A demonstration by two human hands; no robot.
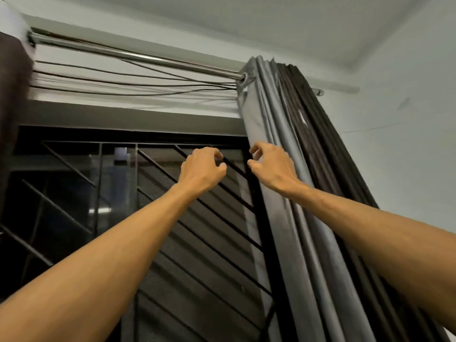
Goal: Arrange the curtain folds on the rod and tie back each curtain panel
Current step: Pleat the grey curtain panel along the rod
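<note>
A black window grille [153, 166] with slanting bars fills the middle. Thin dark cords [123, 83] sag just under the steel curtain rod [138, 56]. The grey curtain panel [276, 114] hangs bunched in tight folds at the rod's right end. A dark curtain [12, 95] blurs at far left. The rod between them is bare. The left hand [201, 169] is curled, holding nothing, in front of the grille. The right hand [271, 166] is curled at the grey panel's left edge; I cannot tell whether it grips.
</note>
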